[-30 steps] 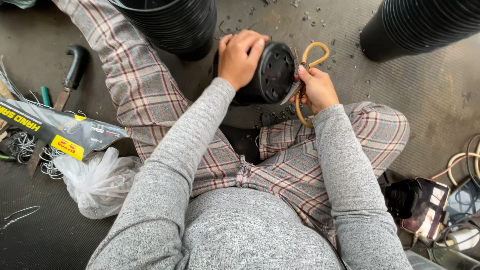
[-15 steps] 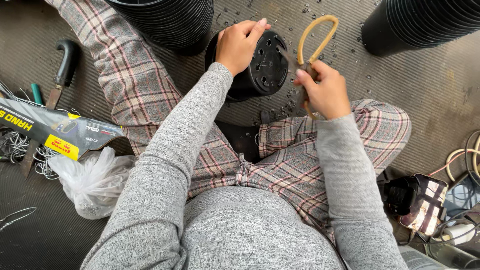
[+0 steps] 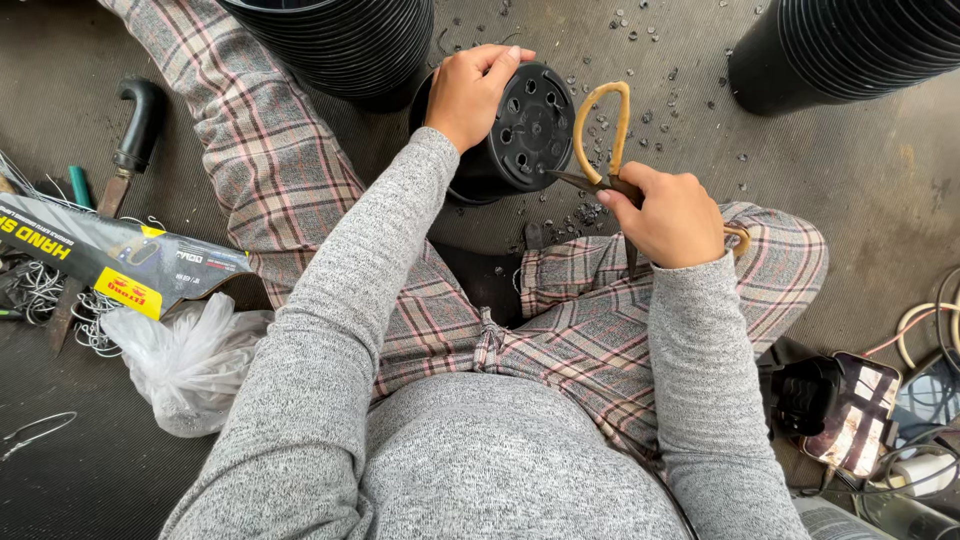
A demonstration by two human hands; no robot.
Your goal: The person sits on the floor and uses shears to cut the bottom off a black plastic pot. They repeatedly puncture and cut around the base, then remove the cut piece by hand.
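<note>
The right hand (image 3: pixel 672 216) covers most of the scissors (image 3: pixel 600 140), so only 1 yellow loop and a short dark stretch of blade show. The left hand (image 3: pixel 470 92) hides the near rim of the black pot (image 3: pixel 525 130). 2 stacks of black pots (image 3: pixel 350 40) are cut off by the top edge. The cardboard package (image 3: pixel 110 262) runs off the left edge, and the wire (image 3: pixel 40 290) beneath it is too tangled to trace
</note>
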